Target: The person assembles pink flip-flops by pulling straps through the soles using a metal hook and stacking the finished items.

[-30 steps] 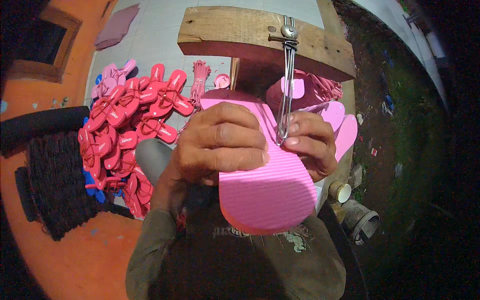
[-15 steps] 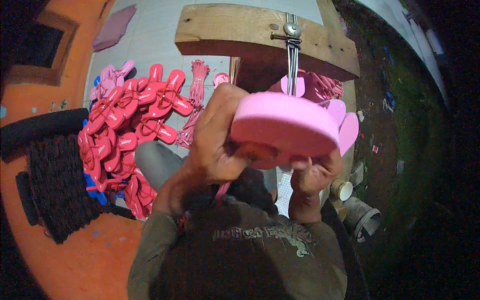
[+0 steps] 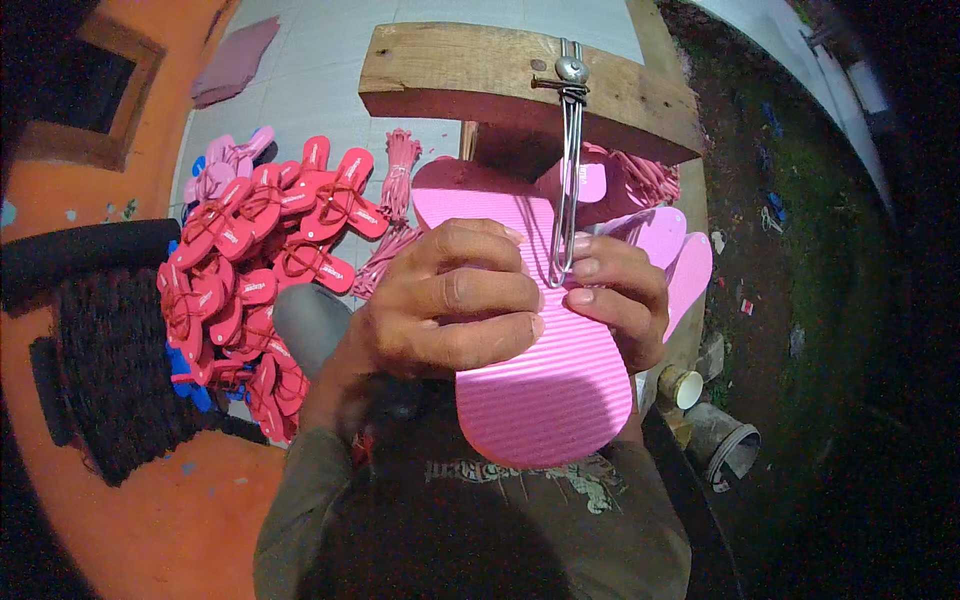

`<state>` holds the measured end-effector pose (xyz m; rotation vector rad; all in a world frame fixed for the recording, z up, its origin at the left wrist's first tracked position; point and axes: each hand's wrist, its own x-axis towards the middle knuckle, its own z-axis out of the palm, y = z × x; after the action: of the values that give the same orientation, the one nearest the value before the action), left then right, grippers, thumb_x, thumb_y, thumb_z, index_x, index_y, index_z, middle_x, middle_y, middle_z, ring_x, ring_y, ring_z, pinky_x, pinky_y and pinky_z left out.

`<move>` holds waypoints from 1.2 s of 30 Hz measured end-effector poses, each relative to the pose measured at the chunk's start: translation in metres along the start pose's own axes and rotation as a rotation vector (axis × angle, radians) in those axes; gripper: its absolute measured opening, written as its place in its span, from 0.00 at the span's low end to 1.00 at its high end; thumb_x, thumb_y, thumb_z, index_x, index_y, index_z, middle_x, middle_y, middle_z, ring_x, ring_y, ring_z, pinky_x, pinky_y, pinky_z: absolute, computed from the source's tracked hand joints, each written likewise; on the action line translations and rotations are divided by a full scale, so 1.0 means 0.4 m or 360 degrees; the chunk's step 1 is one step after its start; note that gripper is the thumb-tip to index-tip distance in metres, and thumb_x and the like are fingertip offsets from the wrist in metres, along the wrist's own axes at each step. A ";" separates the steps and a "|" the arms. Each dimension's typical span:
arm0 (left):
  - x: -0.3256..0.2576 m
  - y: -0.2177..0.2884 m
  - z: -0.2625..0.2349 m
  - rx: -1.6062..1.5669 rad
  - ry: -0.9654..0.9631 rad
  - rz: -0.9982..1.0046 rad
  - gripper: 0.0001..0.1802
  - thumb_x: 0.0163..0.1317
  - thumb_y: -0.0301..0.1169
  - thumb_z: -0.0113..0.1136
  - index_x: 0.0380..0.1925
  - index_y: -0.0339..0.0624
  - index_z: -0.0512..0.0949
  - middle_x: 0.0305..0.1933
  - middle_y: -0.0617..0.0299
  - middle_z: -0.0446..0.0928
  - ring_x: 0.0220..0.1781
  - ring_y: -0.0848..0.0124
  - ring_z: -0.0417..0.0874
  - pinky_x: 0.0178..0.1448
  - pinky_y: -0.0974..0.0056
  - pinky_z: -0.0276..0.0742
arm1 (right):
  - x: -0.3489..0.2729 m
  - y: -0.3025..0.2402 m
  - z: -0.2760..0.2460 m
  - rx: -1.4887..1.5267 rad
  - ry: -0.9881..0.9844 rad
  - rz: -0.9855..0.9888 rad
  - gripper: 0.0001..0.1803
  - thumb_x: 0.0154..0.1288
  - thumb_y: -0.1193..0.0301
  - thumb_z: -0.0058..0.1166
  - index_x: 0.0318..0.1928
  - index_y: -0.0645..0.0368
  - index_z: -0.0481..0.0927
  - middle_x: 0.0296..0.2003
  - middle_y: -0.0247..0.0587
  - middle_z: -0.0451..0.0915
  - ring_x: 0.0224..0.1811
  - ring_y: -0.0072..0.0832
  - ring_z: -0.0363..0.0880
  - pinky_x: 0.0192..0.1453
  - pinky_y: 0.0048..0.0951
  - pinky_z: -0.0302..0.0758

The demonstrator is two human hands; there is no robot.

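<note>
Both hands grip a pink flip-flop sole [image 3: 545, 410] with its ridged face turned up toward me. My left hand [image 3: 455, 295] wraps over its left side, fingers lying across the ridges. On the opposite edge, my right hand [image 3: 622, 290] is closed, its fingertips beside the lower end of a metal wire hook [image 3: 568, 180]. That hook hangs from a nail and bolt on a wooden beam [image 3: 460, 75]. Its narrow looped end lies over the middle of the sole, between the fingertips; whether it passes through the sole, I cannot tell. Both thumbs are hidden.
A heap of red-pink flip-flops [image 3: 235, 235] covers the floor at left, beside bundled pink straps [image 3: 402, 165]. More pink soles [image 3: 690, 270] stand right of my hands. A black woven chair [image 3: 115, 370] is at far left; a grey bucket [image 3: 725, 445] lies at right.
The sole has tipped from nearly edge-on to showing its ridged face, and has come lower. My fingers now lie over that face, with the hook's end between them.
</note>
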<state>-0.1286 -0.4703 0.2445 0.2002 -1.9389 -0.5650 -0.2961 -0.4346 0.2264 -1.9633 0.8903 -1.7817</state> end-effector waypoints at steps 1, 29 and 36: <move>0.002 -0.005 -0.002 -0.0023 -0.0012 -0.0018 0.11 0.35 0.28 0.58 0.25 0.41 0.76 0.32 0.61 0.74 0.36 0.64 0.74 0.40 0.60 0.72 | 0.000 0.003 -0.001 0.0010 -0.0003 0.0038 0.14 0.40 0.73 0.59 0.32 0.57 0.75 0.35 0.41 0.74 0.41 0.36 0.75 0.45 0.35 0.73; -0.004 -0.029 0.010 -0.0166 0.0084 -0.0178 0.10 0.40 0.27 0.59 0.27 0.40 0.75 0.32 0.61 0.75 0.35 0.64 0.73 0.41 0.57 0.71 | -0.010 0.039 -0.009 0.0123 -0.0026 0.0018 0.12 0.55 0.63 0.50 0.33 0.59 0.77 0.34 0.42 0.76 0.41 0.37 0.76 0.48 0.40 0.71; -0.011 -0.035 0.016 -0.0251 0.0163 -0.0168 0.10 0.42 0.27 0.58 0.29 0.40 0.74 0.32 0.59 0.75 0.35 0.63 0.74 0.41 0.57 0.71 | -0.005 0.047 -0.013 0.0191 -0.0056 -0.0014 0.14 0.55 0.63 0.50 0.33 0.61 0.77 0.34 0.44 0.76 0.41 0.38 0.75 0.49 0.41 0.70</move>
<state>-0.1339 -0.4789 0.2323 0.2275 -1.7833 -0.7595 -0.3052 -0.4465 0.2139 -1.9197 0.7467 -1.7571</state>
